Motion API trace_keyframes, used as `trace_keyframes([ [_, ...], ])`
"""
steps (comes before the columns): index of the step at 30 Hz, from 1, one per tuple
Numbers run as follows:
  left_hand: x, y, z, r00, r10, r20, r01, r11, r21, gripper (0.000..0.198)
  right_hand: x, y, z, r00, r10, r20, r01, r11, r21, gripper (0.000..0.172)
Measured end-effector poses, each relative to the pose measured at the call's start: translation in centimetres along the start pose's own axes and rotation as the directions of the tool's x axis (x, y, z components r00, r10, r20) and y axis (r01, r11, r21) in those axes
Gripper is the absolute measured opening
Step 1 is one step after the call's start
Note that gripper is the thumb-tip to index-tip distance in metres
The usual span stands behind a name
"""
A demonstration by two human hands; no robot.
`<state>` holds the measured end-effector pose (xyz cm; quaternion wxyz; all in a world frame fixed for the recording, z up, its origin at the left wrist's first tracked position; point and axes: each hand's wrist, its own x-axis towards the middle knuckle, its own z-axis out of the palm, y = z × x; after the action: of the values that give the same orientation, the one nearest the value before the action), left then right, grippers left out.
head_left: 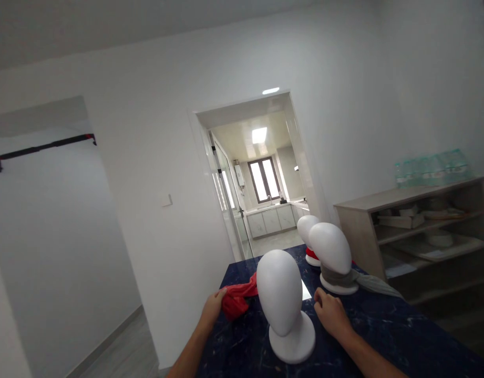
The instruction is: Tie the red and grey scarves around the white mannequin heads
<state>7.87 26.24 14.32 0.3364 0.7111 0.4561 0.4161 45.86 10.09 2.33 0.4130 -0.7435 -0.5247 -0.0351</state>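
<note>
Red, rumpled cloth (pixel 237 300) pinched in left hand (pixel 214 305)

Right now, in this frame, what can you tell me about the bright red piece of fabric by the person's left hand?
The bright red piece of fabric looks like soft, thin cloth, gathered and creased. The bare left hand grips its left end; from there it runs rightward to the edge of the nearest smooth white mannequin head, with a bunched fold drooping over the dark blue, marble-patterned table. Whether it touches the head or table is unclear.
</note>
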Motion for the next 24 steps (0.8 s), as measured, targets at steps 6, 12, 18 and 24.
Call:
trace_keyframes([
  [6,-3.4,4.0,-5.4,0.992,-0.125,0.032,0.126,0.892,-0.433,0.042,0.3,0.3,-1.1,0.992,0.098,-0.079,-0.074,0.962,0.264,0.013],
  [12,-6.0,8.0,-7.8,0.970,-0.043,0.238,0.170,0.821,-0.546,0.028,-0.7,-2.4,-7.3,0.921,0.281,-0.271,-0.101,0.843,0.528,0.037],
  [18,-7.5,12.1,-7.3,0.959,0.009,0.285,0.172,0.779,-0.603,0.036,-5.4,-10.5,-13.8,0.922,0.110,-0.372,0.160,0.767,0.622,0.032],
  [24,-9.5,19.7,-6.0,0.953,0.124,0.276,0.085,0.765,-0.639,0.026,-7.8,-17.5,-15.5,0.961,-0.219,-0.167,0.273,0.681,0.679,0.025],
])
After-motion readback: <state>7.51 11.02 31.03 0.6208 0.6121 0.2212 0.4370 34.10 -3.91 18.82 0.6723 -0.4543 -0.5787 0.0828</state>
